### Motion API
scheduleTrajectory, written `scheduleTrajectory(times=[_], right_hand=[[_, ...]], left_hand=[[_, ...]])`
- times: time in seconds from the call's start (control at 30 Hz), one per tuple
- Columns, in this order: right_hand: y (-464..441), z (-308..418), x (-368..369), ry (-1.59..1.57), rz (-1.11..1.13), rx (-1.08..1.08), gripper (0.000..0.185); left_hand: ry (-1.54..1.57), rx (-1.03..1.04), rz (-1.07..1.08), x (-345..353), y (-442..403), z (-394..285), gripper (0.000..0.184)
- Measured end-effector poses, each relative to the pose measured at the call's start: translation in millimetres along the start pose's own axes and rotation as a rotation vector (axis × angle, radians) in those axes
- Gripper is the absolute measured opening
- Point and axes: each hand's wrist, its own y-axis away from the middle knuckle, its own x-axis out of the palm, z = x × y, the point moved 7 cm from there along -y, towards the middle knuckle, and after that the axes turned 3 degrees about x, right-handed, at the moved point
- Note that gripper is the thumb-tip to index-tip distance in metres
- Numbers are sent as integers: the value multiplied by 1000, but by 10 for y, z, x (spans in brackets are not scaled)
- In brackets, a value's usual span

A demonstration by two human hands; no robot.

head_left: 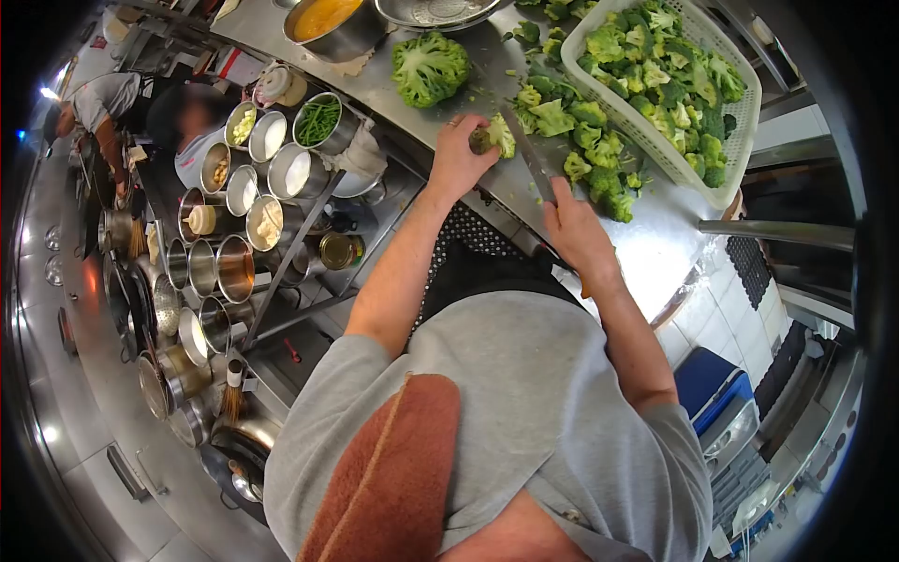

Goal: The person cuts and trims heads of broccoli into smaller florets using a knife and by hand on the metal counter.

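Note:
My left hand [461,157] is closed on a piece of broccoli [504,138] at the near edge of the steel worktop [510,201]. In my right hand [579,229] is a knife [530,153], its blade pointing away from me, just right of that piece. Beyond my left hand lies a big broccoli head [429,69], apart from both hands. Cut broccoli florets [599,150] are heaped to the right of the blade. Behind them stands a pale plastic basket [646,140] filled with more florets.
A pot of orange liquid [323,17] and a metal colander [436,11] stand at the far edge. To the left, a rack carries several steel containers [298,173], one with chopped green vegetables [318,122]. Another person [108,103] is farther left. A blue box [707,384] sits at lower right.

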Motion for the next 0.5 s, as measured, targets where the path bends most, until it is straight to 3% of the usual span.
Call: scheduleTrajectory(times=[0.1, 0.5], right_hand=[[27, 29, -16, 58, 7, -4, 26], [173, 29, -41, 248, 121, -18, 22]], left_hand=[[-86, 162, -61, -27, 12, -148, 39], [138, 54, 46, 43, 0, -79, 35]])
